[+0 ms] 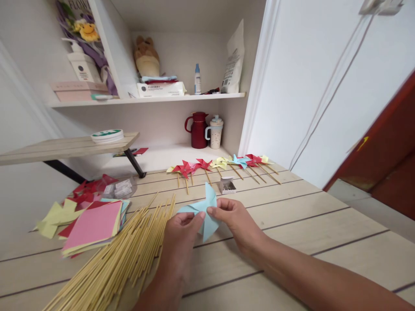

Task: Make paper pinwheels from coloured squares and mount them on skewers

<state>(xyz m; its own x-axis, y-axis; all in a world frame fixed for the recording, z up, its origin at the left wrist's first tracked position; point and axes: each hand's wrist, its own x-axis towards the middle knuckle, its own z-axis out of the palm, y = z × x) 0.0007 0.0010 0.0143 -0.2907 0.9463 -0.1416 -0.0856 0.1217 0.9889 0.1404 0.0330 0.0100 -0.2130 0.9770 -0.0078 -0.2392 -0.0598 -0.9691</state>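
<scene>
A light blue paper pinwheel is held up over the table between both hands. My left hand pinches its left side, thumb near the centre. On the other side, my right hand grips the pinwheel with thumb and bent fingers close to the middle. No stick shows on this pinwheel. Just beyond the hands stands a small open box with tiny metal-looking pieces inside. Left of my left hand lies a large spread of thin wooden sticks.
Colored paper squares are stacked at left, beside a yellow folded pinwheel and red ones. Several pinwheels on sticks, one with a red head, line the back. A raised wooden shelf, a red jug and a cup stand behind.
</scene>
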